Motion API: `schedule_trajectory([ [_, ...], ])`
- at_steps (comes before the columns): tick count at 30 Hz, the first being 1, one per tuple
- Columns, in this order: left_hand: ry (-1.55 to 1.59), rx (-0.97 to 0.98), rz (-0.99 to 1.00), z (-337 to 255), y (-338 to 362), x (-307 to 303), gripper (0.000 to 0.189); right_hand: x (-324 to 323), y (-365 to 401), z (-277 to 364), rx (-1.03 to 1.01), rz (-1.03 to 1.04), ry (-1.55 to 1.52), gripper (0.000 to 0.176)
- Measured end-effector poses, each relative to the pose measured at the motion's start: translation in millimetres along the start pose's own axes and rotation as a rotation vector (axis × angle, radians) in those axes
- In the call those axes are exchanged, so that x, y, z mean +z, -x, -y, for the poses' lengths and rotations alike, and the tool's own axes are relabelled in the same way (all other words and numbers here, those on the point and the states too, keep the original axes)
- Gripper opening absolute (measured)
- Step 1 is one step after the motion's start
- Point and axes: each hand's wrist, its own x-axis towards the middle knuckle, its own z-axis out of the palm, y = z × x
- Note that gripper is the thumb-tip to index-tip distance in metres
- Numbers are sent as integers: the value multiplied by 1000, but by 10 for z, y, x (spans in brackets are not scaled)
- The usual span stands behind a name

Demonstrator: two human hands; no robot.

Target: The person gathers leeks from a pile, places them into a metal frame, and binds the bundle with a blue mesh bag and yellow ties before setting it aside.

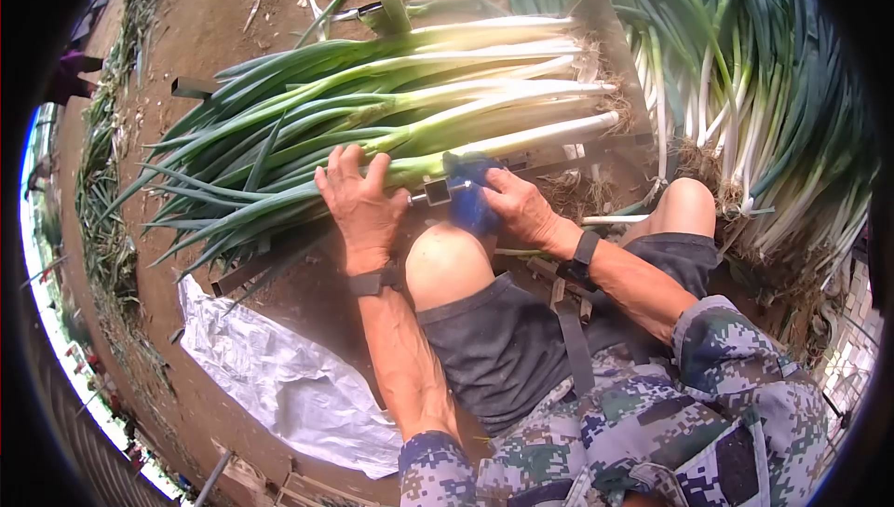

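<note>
A thick bundle of large green onions lies across a metal frame, green leaves to the left and white stalks with roots to the right. My left hand rests on the near side of the bundle, fingers apart over the green part. Just right of it, my right hand is closed on a crumpled blue plastic strip. That strip lies against the bundle's near edge, beside a small square metal tube end. What my right fingertips grip exactly is partly hidden.
A large heap of green onions fills the right side, roots toward me. White plastic sheeting lies on the dirt ground at the lower left. Leaf scraps line the far left. My bare knees are close below the frame.
</note>
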Motion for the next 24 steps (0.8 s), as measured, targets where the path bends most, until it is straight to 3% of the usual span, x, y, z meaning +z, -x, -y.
schedule_trajectory([
  [3, 20, 57, 14, -12, -215, -226, 43, 15, -22, -48, -49, -52, 9, 15],
  [6, 58, -4, 124, 45, -337, -274, 43, 269, -192, -170, -61, -156, 57, 14],
  [13, 51, -66, 223, 72, -438, -160, 43, 329, -335, -437, 57, 11, 413, 20],
  [20, 52, -83, 233, 181, -389, -80, 46, -323, 123, -1199, 134, -19, 650, 16],
  [24, 65, -98, 252, 227, -397, -65, 46, -521, 179, -1162, 242, -25, 674, 12],
])
